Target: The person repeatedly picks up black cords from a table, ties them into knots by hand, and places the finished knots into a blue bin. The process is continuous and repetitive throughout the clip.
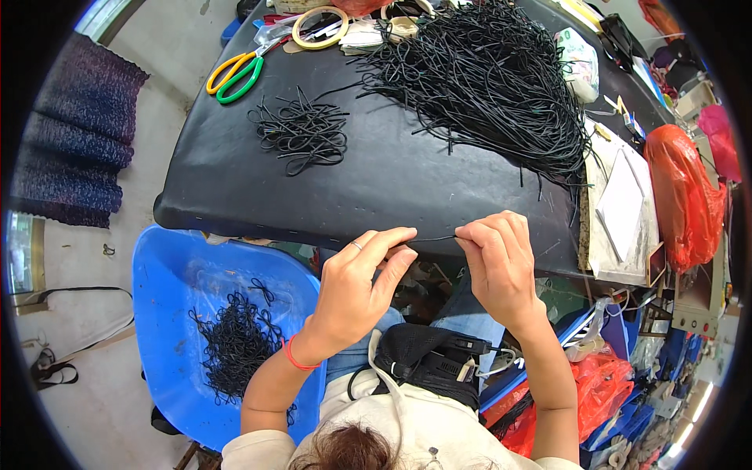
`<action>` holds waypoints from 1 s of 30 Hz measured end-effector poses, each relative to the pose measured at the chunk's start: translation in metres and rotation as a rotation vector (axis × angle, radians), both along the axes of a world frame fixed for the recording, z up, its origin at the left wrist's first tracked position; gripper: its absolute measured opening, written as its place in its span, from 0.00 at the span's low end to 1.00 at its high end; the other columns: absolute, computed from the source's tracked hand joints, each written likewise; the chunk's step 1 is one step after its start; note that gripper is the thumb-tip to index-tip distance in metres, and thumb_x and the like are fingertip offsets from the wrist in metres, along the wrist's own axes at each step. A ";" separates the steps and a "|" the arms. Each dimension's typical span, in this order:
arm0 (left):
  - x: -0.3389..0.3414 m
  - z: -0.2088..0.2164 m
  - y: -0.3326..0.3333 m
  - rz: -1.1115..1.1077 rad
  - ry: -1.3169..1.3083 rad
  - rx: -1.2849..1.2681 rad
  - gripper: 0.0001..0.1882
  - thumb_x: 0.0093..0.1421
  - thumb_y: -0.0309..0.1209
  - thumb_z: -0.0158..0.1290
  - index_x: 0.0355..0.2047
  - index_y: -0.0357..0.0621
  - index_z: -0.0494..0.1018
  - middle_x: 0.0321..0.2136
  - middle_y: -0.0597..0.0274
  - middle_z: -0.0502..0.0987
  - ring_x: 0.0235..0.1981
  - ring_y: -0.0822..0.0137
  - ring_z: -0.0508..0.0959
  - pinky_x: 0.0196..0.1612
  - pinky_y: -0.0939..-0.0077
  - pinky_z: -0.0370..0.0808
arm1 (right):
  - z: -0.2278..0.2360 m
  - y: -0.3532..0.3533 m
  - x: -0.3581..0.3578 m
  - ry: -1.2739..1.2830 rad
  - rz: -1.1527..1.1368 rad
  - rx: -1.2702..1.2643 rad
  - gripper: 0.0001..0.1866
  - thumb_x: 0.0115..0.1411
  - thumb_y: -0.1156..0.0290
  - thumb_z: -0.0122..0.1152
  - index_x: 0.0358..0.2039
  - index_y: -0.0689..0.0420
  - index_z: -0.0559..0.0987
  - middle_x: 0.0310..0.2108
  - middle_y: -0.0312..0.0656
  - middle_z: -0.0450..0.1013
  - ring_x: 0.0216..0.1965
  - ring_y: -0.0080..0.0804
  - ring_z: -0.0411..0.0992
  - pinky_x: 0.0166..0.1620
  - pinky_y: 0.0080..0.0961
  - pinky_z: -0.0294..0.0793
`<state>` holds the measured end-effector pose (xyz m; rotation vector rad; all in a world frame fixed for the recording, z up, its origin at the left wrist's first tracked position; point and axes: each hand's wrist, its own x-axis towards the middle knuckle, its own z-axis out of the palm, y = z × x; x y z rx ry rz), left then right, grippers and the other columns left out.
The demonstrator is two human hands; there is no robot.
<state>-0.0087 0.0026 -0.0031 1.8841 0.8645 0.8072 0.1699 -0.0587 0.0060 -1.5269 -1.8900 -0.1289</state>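
Observation:
A short length of thin black cord (435,238) is stretched between my two hands, just over the table's front edge. My right hand (501,266) pinches its right end between thumb and fingertips. At the other end, my left hand (356,282) holds the cord with fingers curled, index and thumb tips slightly apart; the exact grip point is partly hidden. Beyond my hands a big heap of black cords (486,86) covers the far right of the black table (392,184). A smaller pile of looped black cords (301,131) lies to its left.
A blue plastic tub (168,313) with tangled black cords (239,345) stands at lower left. Scissors (239,74) with yellow and green handles and a tape roll (319,30) lie at the table's far left. Red plastic bags (683,200) and a white board (619,204) are at right.

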 end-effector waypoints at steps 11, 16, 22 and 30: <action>0.006 -0.010 -0.009 -0.075 -0.504 -1.109 0.11 0.59 0.27 0.49 0.41 0.37 0.72 0.33 0.59 0.76 0.32 0.71 0.77 0.34 0.82 0.77 | 0.000 0.004 -0.015 0.549 -0.358 -0.089 0.07 0.48 0.80 0.60 0.30 0.60 0.75 0.24 0.42 0.70 0.23 0.32 0.70 0.27 0.21 0.69; 0.016 -0.025 -0.010 0.002 -0.721 -1.074 0.10 0.61 0.28 0.45 0.39 0.37 0.72 0.32 0.60 0.75 0.34 0.73 0.76 0.39 0.79 0.77 | 0.007 0.006 -0.040 0.612 -0.108 -0.299 0.06 0.52 0.82 0.55 0.32 0.63 0.74 0.30 0.42 0.71 0.26 0.31 0.71 0.28 0.21 0.71; 0.019 -0.025 -0.011 0.031 -0.667 -0.957 0.09 0.61 0.28 0.45 0.37 0.39 0.72 0.33 0.61 0.75 0.34 0.72 0.76 0.40 0.76 0.76 | -0.008 0.001 -0.041 0.756 -0.107 -0.288 0.10 0.50 0.82 0.57 0.35 0.62 0.75 0.30 0.43 0.72 0.27 0.32 0.73 0.30 0.22 0.72; 0.005 -0.022 0.005 -0.021 -0.676 -1.229 0.06 0.59 0.28 0.48 0.34 0.40 0.73 0.30 0.64 0.74 0.31 0.75 0.74 0.40 0.76 0.74 | -0.006 -0.006 -0.019 0.194 -0.107 -0.072 0.12 0.43 0.81 0.62 0.32 0.60 0.76 0.24 0.40 0.69 0.25 0.34 0.69 0.27 0.25 0.69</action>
